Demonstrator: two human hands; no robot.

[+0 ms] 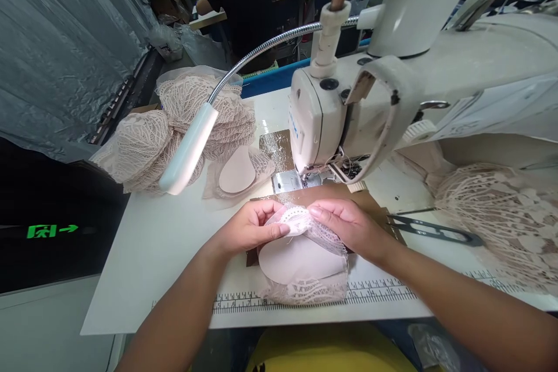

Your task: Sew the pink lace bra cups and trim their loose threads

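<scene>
A pale pink lace bra cup (300, 261) with a smooth lining lies in front of the sewing machine (318, 122), its scalloped lace border toward the table's front edge. My left hand (257, 225) pinches its folded upper edge between thumb and fingers. On the same edge, a little to the right, my right hand (342, 222) is closed with the thumb on top. Both hands are just in front of the machine's needle area, apart from the presser foot (305, 177). The fingertips under the fabric are hidden.
Stacked lace pieces (200, 110) and a single cup (238, 171) lie left of the machine. A lamp (189, 148) on a bendable neck hangs over them. Thread snips (436, 229) and more lace (501, 215) lie at right. A printed ruler (239, 303) runs along the front. Another person (248, 6) sits beyond.
</scene>
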